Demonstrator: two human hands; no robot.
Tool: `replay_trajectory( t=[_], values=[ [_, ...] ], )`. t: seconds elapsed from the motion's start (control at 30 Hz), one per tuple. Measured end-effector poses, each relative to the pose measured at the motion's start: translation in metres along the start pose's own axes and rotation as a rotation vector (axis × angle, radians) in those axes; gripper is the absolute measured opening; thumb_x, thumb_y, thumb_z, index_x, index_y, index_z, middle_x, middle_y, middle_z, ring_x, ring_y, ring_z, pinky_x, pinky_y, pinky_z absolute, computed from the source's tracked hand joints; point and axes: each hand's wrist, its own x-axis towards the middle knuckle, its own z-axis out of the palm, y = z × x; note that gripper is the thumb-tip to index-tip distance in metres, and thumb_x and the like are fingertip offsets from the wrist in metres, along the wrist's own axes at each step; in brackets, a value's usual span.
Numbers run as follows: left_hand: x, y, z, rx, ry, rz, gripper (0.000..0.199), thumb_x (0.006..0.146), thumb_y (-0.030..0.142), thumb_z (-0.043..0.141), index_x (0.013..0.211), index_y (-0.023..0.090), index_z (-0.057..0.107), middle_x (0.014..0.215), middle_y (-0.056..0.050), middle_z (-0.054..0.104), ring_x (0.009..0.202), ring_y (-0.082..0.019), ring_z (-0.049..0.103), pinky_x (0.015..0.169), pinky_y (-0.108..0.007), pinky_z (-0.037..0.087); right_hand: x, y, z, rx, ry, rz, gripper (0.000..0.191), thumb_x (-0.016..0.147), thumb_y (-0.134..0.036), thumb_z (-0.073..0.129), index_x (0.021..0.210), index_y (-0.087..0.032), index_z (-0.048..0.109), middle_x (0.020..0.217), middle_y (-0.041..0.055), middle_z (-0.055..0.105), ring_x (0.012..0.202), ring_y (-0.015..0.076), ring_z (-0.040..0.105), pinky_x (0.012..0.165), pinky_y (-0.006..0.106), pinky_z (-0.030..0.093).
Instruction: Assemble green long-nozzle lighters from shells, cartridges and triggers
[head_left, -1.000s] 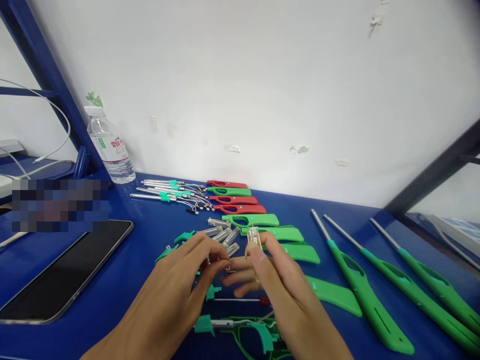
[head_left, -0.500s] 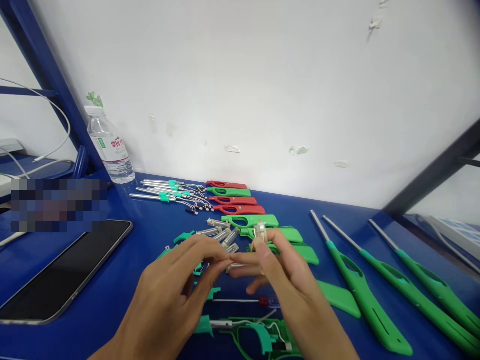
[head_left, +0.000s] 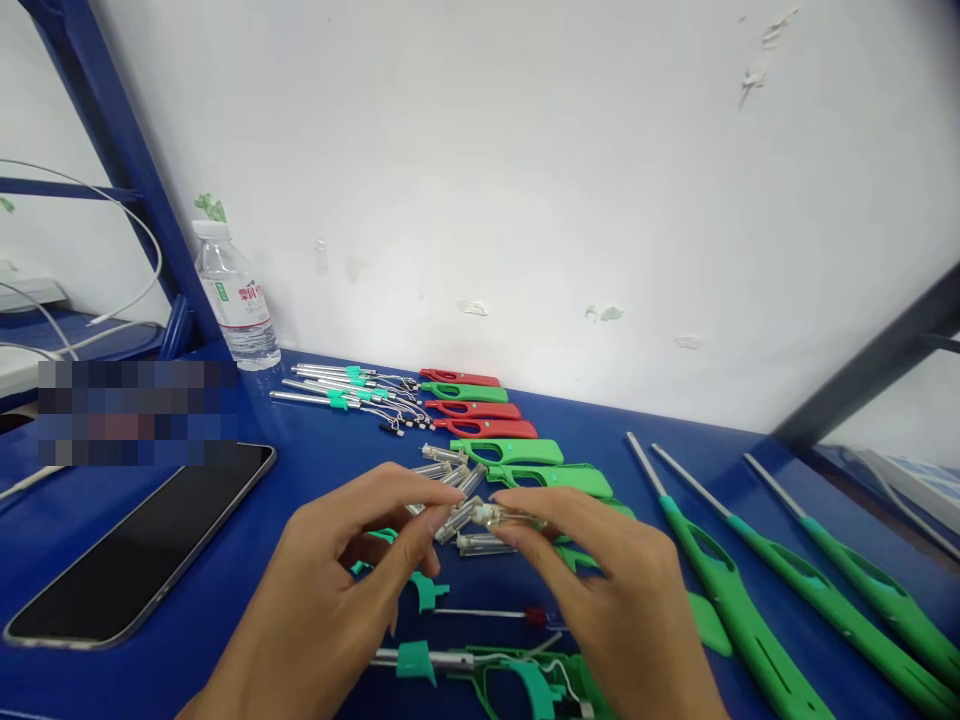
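Note:
My right hand (head_left: 615,570) pinches a small clear lighter fuel tank (head_left: 495,515) between thumb and fingers, its fitted end pointing left. Close to that end, my left hand (head_left: 352,560) has thumb and forefinger pressed together; whatever they may hold is too small to make out. More clear tanks (head_left: 457,515) lie in a pile behind the hands. Below them is an opened green lighter shell (head_left: 487,690) with a metal tube (head_left: 450,660), wires and a teal trigger (head_left: 529,685). A screwdriver (head_left: 536,616) with a red and clear handle lies just beyond it.
Red and green handle shells (head_left: 525,453) form a column toward the wall. Metal tubes with wires (head_left: 330,398) lie back left, near a water bottle (head_left: 240,310). A phone (head_left: 150,540) rests at left. Finished-looking green lighters (head_left: 750,610) lie at right.
My right hand has turned the tank from upright to lying sideways and lowered it. My left fingertips have come away from the right fingers and now sit beside the tank's end.

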Motion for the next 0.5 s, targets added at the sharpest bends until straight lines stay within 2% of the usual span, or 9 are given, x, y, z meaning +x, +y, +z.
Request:
replay_trajectory(
  t=[0.13, 0.27, 0.37, 0.5],
  values=[
    [-0.0011, 0.003, 0.0014, -0.019, -0.01, -0.05, 0.017, 0.098, 0.043, 0.076, 0.098, 0.027, 0.081, 0.071, 0.002, 0.071, 0.052, -0.013, 0.059, 0.046, -0.02, 0.046, -0.0024, 0.0012, 0.0026, 0.008, -0.057, -0.013, 0.025, 0.098, -0.007, 0.08, 0.11, -0.029, 0.079, 0.107, -0.0109, 0.086, 0.096, 0.0077, 0.082, 0.092, 0.01, 0.057],
    [-0.001, 0.0033, 0.0026, -0.067, -0.02, -0.055, 0.017, 0.098, 0.043, 0.074, 0.094, 0.026, 0.076, 0.076, 0.002, 0.07, 0.054, -0.013, 0.059, 0.051, -0.022, 0.049, -0.0033, 0.002, 0.0041, 0.016, -0.079, -0.04, 0.026, 0.101, -0.006, 0.078, 0.112, -0.029, 0.078, 0.109, -0.0101, 0.085, 0.098, 0.0069, 0.081, 0.095, 0.008, 0.055],
    [0.0013, 0.0016, 0.0019, -0.094, -0.055, -0.05, 0.025, 0.099, 0.044, 0.073, 0.084, 0.025, 0.069, 0.071, 0.003, 0.066, 0.052, -0.012, 0.056, 0.05, -0.021, 0.047, -0.0033, 0.0029, 0.0046, -0.043, -0.102, -0.077, 0.022, 0.107, -0.01, 0.068, 0.116, -0.026, 0.079, 0.111, -0.004, 0.084, 0.099, 0.0109, 0.082, 0.09, 0.014, 0.059],
    [0.0049, -0.001, -0.0005, -0.152, -0.084, -0.061, 0.03, 0.097, 0.047, 0.075, 0.082, 0.024, 0.061, 0.068, 0.005, 0.06, 0.052, -0.011, 0.052, 0.048, -0.02, 0.043, -0.0062, 0.006, 0.0054, -0.239, -0.139, -0.199, 0.04, 0.109, -0.003, 0.049, 0.127, -0.024, 0.078, 0.106, 0.0043, 0.081, 0.09, 0.0182, 0.082, 0.073, 0.025, 0.063]
  ],
)
